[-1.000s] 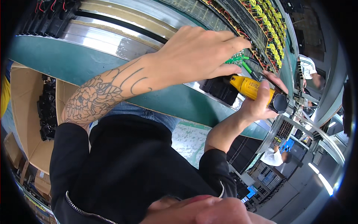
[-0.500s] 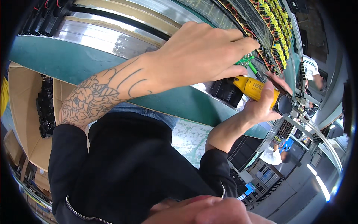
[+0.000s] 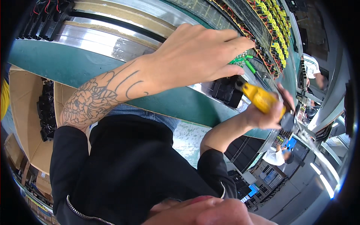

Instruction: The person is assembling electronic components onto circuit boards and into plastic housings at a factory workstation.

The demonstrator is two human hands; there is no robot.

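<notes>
At the green bench, left hand pinches a circuit board just past a black plastic part; right hand is curled round a yellow tool; looks midway, can't tell what's finished.

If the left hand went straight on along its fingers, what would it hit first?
Probably the row of small red-wired parts just beyond the left hand, though whether it would pass above them is unclear.

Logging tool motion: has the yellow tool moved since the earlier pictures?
Yes: the yellow tool has shifted down and slightly right in view, judged against the black housing.
</notes>
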